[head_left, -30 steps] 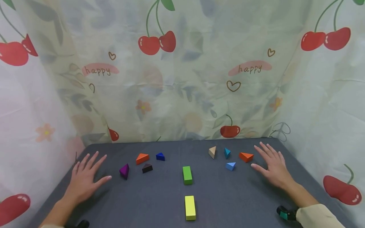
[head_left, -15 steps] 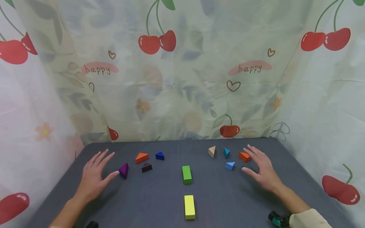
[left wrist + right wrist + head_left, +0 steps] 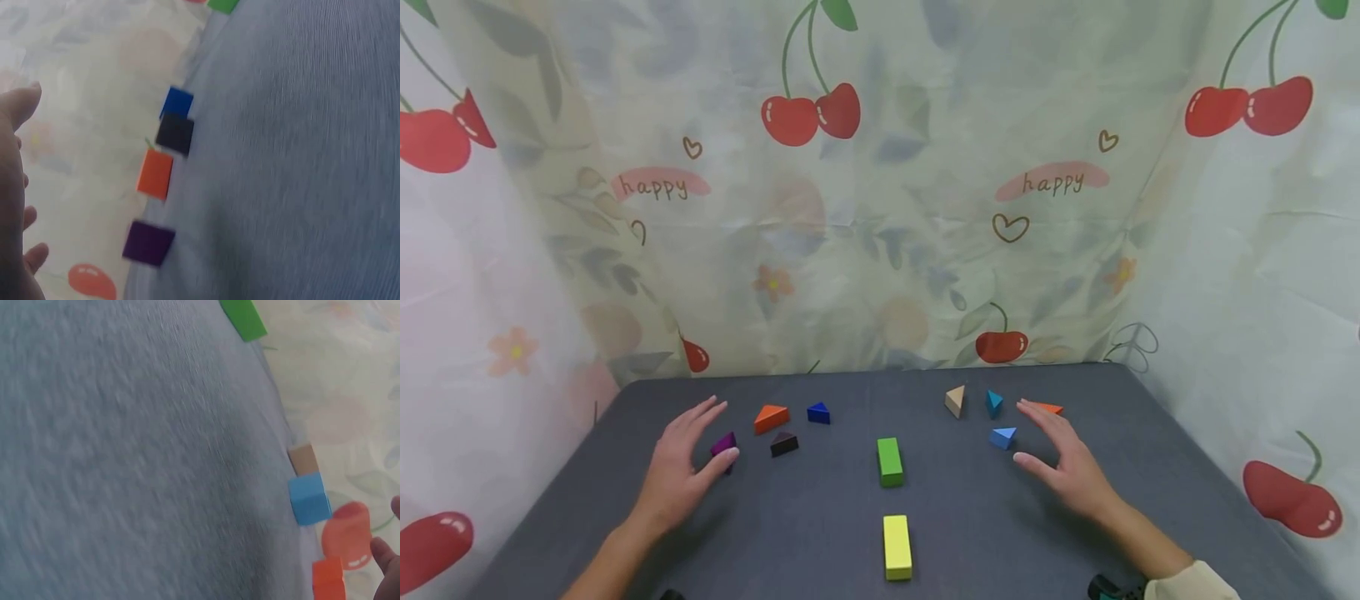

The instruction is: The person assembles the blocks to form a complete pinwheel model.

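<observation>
My left hand (image 3: 683, 475) hovers over the left of the table with relaxed fingers and thumb spread, holding nothing. It partly hides a purple triangular block (image 3: 722, 444). Beyond its thumb lie an orange triangular block (image 3: 771, 419), a black one (image 3: 784, 444) and a dark blue one (image 3: 818, 413). On the right, my right hand (image 3: 1069, 468) is likewise spread and holds nothing, partly covering another orange block (image 3: 1049, 408). Near its fingertips are a light blue block (image 3: 1002, 437), a teal block (image 3: 993, 403) and a beige block (image 3: 954, 401).
A green rectangular block (image 3: 890, 462) lies mid-table, with a yellow rectangular block (image 3: 897, 547) nearer to me. The dark grey table (image 3: 820, 525) meets a cherry-print curtain (image 3: 850, 275) at the back and sides.
Both hands have moved inward toward the middle. The left one has come in front of the purple block, the right one in front of the right orange block. The blocks stay in place.
</observation>
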Demonstrator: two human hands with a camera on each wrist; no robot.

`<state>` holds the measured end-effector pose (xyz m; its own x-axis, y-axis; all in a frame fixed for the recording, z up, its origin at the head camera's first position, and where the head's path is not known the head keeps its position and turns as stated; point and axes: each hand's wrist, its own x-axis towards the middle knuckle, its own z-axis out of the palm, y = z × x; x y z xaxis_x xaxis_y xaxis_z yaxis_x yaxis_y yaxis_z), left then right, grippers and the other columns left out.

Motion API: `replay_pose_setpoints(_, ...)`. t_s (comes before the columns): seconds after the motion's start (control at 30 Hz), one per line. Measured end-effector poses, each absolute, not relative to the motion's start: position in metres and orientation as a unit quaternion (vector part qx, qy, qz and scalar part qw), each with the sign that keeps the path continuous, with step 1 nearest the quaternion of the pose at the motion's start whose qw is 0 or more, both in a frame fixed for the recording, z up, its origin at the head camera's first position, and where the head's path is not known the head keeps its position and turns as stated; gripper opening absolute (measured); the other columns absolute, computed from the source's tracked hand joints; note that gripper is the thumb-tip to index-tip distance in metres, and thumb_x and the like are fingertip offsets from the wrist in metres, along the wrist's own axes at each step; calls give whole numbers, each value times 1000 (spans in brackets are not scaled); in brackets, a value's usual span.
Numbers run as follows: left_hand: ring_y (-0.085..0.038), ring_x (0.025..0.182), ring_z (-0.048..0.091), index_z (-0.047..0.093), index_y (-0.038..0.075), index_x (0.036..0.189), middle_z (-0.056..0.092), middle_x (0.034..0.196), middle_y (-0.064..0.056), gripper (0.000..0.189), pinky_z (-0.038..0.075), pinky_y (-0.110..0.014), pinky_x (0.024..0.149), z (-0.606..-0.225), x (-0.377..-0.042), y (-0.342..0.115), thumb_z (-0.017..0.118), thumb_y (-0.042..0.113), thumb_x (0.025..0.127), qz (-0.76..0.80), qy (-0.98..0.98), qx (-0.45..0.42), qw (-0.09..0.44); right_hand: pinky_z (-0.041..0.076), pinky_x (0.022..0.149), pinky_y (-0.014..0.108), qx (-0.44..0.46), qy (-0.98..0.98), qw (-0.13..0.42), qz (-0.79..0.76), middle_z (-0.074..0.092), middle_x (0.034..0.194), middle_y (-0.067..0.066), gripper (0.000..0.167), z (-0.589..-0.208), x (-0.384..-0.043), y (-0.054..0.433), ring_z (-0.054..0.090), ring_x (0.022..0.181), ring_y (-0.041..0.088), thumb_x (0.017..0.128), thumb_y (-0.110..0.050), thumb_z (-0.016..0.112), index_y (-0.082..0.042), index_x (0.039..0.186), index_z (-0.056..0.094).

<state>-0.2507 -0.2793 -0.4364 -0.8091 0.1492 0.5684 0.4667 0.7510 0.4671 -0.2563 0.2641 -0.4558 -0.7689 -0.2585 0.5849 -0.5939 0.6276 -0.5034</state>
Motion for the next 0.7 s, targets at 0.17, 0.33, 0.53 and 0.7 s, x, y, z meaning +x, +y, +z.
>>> replay_pose_setpoints(0.17,-40,135,33,49,18,144,40,150,-12,60,27,-72,97,-435,-250,-262,72,27,89,-338,-891,-179,243,35,97,62,232,-877,198,373,44,147,9,68,-457,-253,254,39,130,30,87,-20,75,-17,147,44)
replay_pose_setpoints(0.33,-37,134,36,51,19,141,42,148,-9,55,31,-70,97,-436,-253,-248,71,26,90,-360,-883,-188,235,42,95,58,228,-879,178,378,44,146,9,67,-458,-251,245,44,127,30,87,-22,74,-16,147,43)
replay_pose_setpoints(0.53,-32,128,43,58,12,134,50,142,-8,48,39,-62,94,-436,-255,-234,71,26,91,-380,-875,-190,234,44,95,51,241,-874,178,383,49,142,4,67,-455,-246,233,50,123,27,86,-21,76,-18,145,46)
replay_pose_setpoints(0.7,-28,124,47,62,12,130,55,136,-6,42,43,-57,90,-438,-257,-224,70,25,91,-399,-865,-182,242,45,95,39,268,-861,183,391,56,136,4,66,-455,-244,221,52,121,20,82,-16,79,-13,141,50)
